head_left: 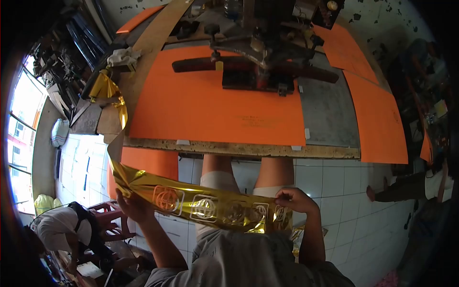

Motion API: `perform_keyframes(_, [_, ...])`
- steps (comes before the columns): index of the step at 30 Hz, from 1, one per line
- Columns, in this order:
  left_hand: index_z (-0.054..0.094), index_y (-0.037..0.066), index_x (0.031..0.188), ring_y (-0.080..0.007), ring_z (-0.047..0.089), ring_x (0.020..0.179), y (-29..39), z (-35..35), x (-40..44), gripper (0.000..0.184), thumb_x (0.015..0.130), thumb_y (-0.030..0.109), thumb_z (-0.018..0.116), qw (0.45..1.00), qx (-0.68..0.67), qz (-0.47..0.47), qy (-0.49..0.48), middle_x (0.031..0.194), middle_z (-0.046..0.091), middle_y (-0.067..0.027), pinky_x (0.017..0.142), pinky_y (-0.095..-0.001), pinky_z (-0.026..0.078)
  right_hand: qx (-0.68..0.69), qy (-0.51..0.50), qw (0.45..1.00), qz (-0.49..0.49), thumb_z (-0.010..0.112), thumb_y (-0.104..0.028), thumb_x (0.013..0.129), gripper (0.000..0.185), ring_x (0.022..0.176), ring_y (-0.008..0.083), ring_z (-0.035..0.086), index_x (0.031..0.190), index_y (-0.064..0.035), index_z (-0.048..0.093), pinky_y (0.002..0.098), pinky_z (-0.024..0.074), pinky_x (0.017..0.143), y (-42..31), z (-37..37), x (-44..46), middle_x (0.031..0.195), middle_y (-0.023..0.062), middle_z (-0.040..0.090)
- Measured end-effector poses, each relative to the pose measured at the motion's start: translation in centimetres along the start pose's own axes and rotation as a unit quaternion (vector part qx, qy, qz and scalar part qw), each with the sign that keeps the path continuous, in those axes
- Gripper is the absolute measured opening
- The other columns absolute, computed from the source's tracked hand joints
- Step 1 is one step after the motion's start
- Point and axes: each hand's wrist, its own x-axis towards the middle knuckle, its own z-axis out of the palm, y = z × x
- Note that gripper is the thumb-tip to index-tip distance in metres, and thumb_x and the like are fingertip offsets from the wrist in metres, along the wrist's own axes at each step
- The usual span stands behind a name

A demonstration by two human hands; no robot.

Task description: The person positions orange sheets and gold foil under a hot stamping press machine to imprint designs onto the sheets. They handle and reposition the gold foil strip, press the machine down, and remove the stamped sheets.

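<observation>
A long strip of gold foil (222, 213) stretches between my two hands in front of my lap, with several emblem shapes showing as cut-out outlines along it. My left hand (134, 204) grips the foil near its left end, from where it runs up to a crumpled part on the table's left edge. At the foil's right part, my right hand (292, 200) pinches its upper edge. Beyond the foil, an orange sheet (191, 110) lies on the table under a dark metal press (258, 62).
More orange sheets (377, 115) lie at the table's right side. The wooden table edge (239, 149) runs above my legs. A person (64, 229) bends at the lower left near a red stool (112, 220). Another person's legs (399, 189) show at the right.
</observation>
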Motion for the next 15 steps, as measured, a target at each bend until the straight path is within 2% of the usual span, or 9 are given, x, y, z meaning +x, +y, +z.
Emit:
perform_keyframes(1, [0.055, 0.004, 0.143, -0.0341, 0.06, 0.127, 0.7, -0.3, 0.3, 0.054, 0.103, 0.04, 0.054, 1.0, 0.006, 0.011, 0.026, 0.139, 0.062, -0.0164, 0.109, -0.0539, 0.046, 0.021, -0.008, 1.0, -0.009, 0.071, -0.024, 0.101, 0.02, 0.083, 0.0053, 0.063, 0.109, -0.0054, 0.07, 0.0248, 0.0514, 0.074, -0.1, -0.2, 0.3, 0.091, -0.0015, 0.069])
perform_keyframes(2, [0.057, 0.004, 0.139, -0.0317, 0.063, 0.122, 2.0, -3.8, 0.9, 0.053, 0.102, 0.041, 0.056, 0.99, 0.08, 0.072, 0.096, 0.133, 0.065, -0.0152, 0.106, -0.0511, 0.049, 0.006, -0.003, 1.0, -0.022, 0.07, -0.024, 0.101, 0.021, 0.085, 0.0078, 0.063, 0.108, -0.004, 0.07, 0.0264, 0.0515, 0.079, -0.5, -0.4, 0.4, 0.093, 0.0007, 0.07])
perform_keyframes(5, [0.062, 0.005, 0.129, -0.0286, 0.068, 0.11, 3.8, -5.3, 1.8, 0.048, 0.101, 0.044, 0.058, 0.965, 0.145, 0.108, 0.189, 0.119, 0.07, -0.0128, 0.097, -0.0463, 0.056, -0.135, 0.103, 0.976, -0.138, 0.068, -0.022, 0.102, 0.019, 0.088, 0.0129, 0.065, 0.106, -0.003, 0.07, 0.0298, 0.0513, 0.086, -1.8, -1.1, 0.4, 0.094, 0.0034, 0.071])
perform_keyframes(6, [0.064, 0.007, 0.119, -0.0214, 0.073, 0.089, 3.8, -3.9, 1.9, 0.043, 0.1, 0.045, 0.061, 0.958, 0.166, 0.119, 0.201, 0.105, 0.073, -0.0076, 0.077, -0.0368, 0.062, -0.108, 0.183, 0.967, -0.142, 0.065, -0.025, 0.103, 0.023, 0.088, 0.0145, 0.066, 0.104, -0.0027, 0.069, 0.0311, 0.051, 0.086, -1.7, -1.4, 0.5, 0.094, 0.0046, 0.071])
perform_keyframes(8, [0.065, 0.008, 0.114, -0.0164, 0.072, 0.078, 6.0, -7.1, 2.7, 0.04, 0.1, 0.045, 0.062, 0.953, 0.198, 0.099, 0.205, 0.099, 0.073, -0.0045, 0.065, -0.031, 0.061, -0.052, 0.34, 0.927, -0.146, 0.06, -0.031, 0.106, 0.031, 0.089, 0.0178, 0.067, 0.101, -0.0021, 0.069, 0.0335, 0.0504, 0.086, -1.0, -2.4, 0.6, 0.093, 0.007, 0.072])
perform_keyframes(9, [0.065, 0.009, 0.112, -0.0139, 0.072, 0.072, 6.6, -7.1, 3.1, 0.038, 0.1, 0.045, 0.062, 0.951, 0.214, 0.089, 0.206, 0.096, 0.074, -0.003, 0.059, -0.028, 0.06, -0.012, 0.385, 0.906, -0.173, 0.055, -0.036, 0.107, 0.037, 0.089, 0.0181, 0.066, 0.101, -0.0019, 0.067, 0.0335, 0.0496, 0.085, -0.8, -3.3, 0.6, 0.093, 0.0074, 0.071])
perform_keyframes(10, [0.065, 0.011, 0.108, -0.0083, 0.067, 0.062, 5.7, -4.6, 3.2, 0.031, 0.102, 0.041, 0.061, 0.954, 0.185, 0.124, 0.2, 0.089, 0.072, 0.0008, 0.05, -0.0219, 0.054, 0.03, 0.429, 0.881, -0.198, 0.051, -0.041, 0.108, 0.043, 0.089, 0.0185, 0.066, 0.101, -0.0017, 0.066, 0.0336, 0.0487, 0.083, -0.7, -4.2, 0.4, 0.092, 0.0079, 0.07])
perform_keyframes(13, [0.064, 0.013, 0.108, -0.0065, 0.063, 0.058, 9.7, -15.2, 5.1, 0.028, 0.104, 0.04, 0.059, 0.984, 0.175, 0.03, 0.004, 0.087, 0.069, 0.0032, 0.047, -0.02, 0.051, 0.112, 0.499, 0.827, -0.234, 0.042, -0.051, 0.109, 0.054, 0.086, 0.019, 0.064, 0.1, -0.0012, 0.063, 0.0336, 0.0462, 0.077, -0.7, -5.8, 0.8, 0.089, 0.009, 0.068])
perform_keyframes(15, [0.063, 0.012, 0.117, -0.0128, 0.066, 0.078, 10.6, -15.6, 4.5, 0.028, 0.104, 0.036, 0.061, 0.962, 0.27, 0.006, 0.042, 0.098, 0.067, -0.0018, 0.064, -0.0254, 0.056, 0.146, 0.512, 0.809, -0.249, 0.04, -0.053, 0.109, 0.057, 0.083, 0.0189, 0.063, 0.101, -0.0011, 0.062, 0.0335, 0.0451, 0.075, -0.7, -5.9, 1.1, 0.087, 0.0089, 0.067])
